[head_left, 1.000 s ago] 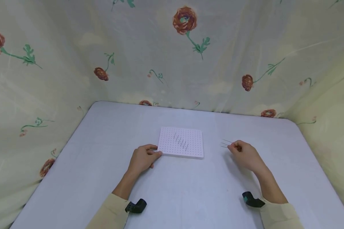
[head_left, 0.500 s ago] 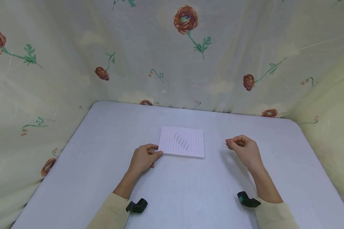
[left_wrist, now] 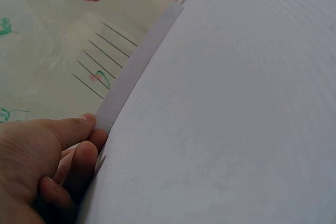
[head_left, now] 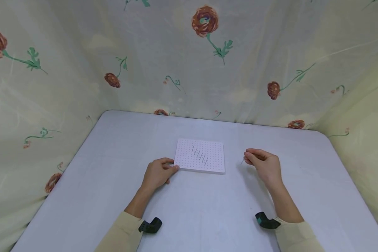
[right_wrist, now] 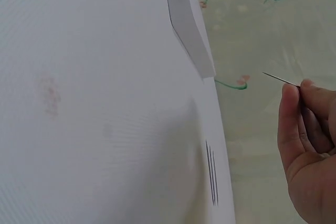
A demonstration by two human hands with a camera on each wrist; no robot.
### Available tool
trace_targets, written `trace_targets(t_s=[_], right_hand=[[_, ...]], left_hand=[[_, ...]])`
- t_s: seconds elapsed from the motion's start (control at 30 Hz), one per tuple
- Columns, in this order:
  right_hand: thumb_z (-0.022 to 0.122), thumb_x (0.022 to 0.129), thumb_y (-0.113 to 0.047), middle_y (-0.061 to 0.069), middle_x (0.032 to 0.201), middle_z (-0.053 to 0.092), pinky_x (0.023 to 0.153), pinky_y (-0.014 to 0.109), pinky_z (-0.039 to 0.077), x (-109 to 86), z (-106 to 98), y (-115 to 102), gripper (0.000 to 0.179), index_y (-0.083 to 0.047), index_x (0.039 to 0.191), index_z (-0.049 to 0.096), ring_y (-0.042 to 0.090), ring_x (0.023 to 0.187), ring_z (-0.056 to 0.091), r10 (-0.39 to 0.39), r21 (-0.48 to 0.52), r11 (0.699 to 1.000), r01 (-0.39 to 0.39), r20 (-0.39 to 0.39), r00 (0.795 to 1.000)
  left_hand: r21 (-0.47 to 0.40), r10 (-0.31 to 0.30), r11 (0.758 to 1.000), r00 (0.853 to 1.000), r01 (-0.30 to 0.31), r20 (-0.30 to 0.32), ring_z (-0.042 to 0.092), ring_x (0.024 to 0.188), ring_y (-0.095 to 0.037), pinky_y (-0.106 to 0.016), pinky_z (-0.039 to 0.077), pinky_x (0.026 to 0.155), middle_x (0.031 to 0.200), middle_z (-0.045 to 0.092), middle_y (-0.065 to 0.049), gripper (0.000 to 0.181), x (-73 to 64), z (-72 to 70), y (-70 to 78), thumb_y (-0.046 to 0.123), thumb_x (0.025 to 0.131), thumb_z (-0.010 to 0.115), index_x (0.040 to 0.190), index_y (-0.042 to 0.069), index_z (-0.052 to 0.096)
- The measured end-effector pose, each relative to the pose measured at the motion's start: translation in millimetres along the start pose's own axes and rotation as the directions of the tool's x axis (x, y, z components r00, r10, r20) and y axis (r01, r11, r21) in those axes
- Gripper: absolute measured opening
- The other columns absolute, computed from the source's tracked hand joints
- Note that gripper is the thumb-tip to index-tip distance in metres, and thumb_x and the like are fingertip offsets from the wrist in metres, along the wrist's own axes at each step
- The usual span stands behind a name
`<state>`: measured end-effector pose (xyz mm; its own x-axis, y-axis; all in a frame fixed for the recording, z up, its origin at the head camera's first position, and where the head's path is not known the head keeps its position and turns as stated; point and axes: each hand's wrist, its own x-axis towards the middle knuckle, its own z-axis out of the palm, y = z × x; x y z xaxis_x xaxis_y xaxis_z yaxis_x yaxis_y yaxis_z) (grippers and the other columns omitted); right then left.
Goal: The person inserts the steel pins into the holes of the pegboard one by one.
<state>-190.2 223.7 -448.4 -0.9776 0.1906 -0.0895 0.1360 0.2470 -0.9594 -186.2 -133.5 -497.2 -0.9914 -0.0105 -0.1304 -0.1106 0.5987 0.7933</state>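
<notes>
A white perforated board point(head_left: 215, 159) lies on the table with several thin dark needles point(head_left: 199, 155) standing in its holes in a slanting row. My left hand point(head_left: 157, 173) pinches the board's near left corner; in the left wrist view the thumb lies along its edge point(left_wrist: 137, 69). Right of the board, my right hand point(head_left: 265, 168) is raised above the table. Its thumb and index finger pinch one needle point(right_wrist: 279, 79), whose free end points down. More needles point(right_wrist: 211, 174) lie side by side on the table in the right wrist view; the hand hides them in the head view.
The white table point(head_left: 189, 213) has rounded far corners. Flowered cloth point(head_left: 189, 87) hangs behind it and on both sides. A black wrist camera point(head_left: 150, 225) sits on the left wrist, another black wrist camera point(head_left: 267, 221) on the right.
The right hand has shifted left and its fingers have turned so that the pinched needle now points down. The left hand and the board have kept their places.
</notes>
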Motion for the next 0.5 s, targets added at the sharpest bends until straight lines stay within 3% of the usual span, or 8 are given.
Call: trace_targets(t_s=[0.5], right_hand=[[0.071,0.097,-0.014,-0.001,0.101,0.073,0.079,0.021,0.059,-4.8,26,-6,0.034,0.006,0.125,0.067,-0.001,0.082,0.072,-0.032,-0.027,0.999,0.033,0.037,0.999]], left_hand=[[-0.005,0.007,1.0,1.0,-0.007,-0.003,0.057,0.042,-0.013,-0.026,0.039,0.051,0.079,0.077,-0.001,0.042,-2.1,-1.0,2.1,0.032,0.092,0.077,0.126,0.008,0.07]])
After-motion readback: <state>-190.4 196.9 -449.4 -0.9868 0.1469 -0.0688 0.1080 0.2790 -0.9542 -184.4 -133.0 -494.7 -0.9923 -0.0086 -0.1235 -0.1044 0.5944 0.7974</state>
